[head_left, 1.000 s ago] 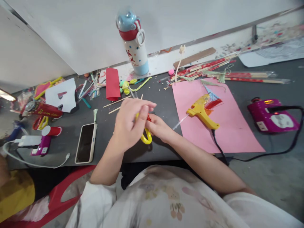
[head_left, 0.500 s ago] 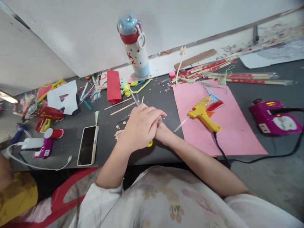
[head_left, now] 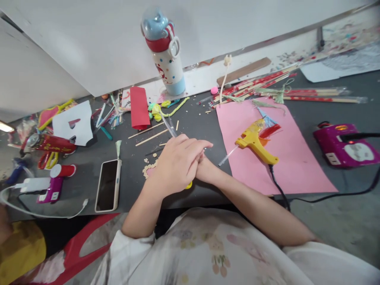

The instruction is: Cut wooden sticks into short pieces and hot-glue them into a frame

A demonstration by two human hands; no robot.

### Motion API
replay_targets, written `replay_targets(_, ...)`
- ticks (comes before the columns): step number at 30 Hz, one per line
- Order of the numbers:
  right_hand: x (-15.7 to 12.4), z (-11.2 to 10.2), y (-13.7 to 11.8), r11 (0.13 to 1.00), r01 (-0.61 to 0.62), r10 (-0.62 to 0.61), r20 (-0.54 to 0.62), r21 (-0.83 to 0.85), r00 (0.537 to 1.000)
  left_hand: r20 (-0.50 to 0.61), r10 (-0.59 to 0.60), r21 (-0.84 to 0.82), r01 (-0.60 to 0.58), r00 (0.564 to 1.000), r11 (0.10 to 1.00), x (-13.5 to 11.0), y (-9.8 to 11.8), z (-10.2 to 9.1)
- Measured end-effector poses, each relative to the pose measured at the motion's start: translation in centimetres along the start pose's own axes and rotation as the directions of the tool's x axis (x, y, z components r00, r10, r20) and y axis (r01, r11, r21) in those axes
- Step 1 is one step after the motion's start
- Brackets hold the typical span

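My left hand (head_left: pixel 178 166) lies over my right hand, its fingers stretched toward the right and covering the other's fingers. Beneath it, my right hand (head_left: pixel 206 168) shows mainly its back and wrist; its fingers are hidden. A rounded yellow piece (head_left: pixel 189 185) peeks out below my left palm, and a thin, clear-greyish stick-like thing (head_left: pixel 168 124) extends beyond my knuckles. I cannot tell whether either is held. Left of my hands lies a pink piece edged with small beige bits (head_left: pixel 149 171), partly covered. Thin wooden sticks (head_left: pixel 151 137) rest just beyond.
A yellow glue gun (head_left: pixel 258 150) lies on pink paper (head_left: pixel 299 170) at right, its cord running off the table edge. A phone (head_left: pixel 107 186) is at left. Behind stand a bottle (head_left: pixel 168 63) and a red paper (head_left: pixel 139 107). A purple power socket (head_left: pixel 335 152) sits far right.
My hands stay overlapped, with only a slight shift of the fingers. The whole view has moved a little; no object has visibly been taken or put down.
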State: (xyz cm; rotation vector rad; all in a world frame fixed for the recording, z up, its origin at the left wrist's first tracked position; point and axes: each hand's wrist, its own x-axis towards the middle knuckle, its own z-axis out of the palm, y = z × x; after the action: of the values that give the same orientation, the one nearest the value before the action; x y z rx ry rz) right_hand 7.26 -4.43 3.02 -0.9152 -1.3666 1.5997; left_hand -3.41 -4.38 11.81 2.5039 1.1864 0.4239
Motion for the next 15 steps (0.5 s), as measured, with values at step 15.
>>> replay_targets(15,0.3,-0.3,-1.3,0.939,-0.339,0.338,0.035,0.058,0.941,-0.545,-0.196,0.327,0.422,0.815,0.846,-1.9,-6.2,0.1)
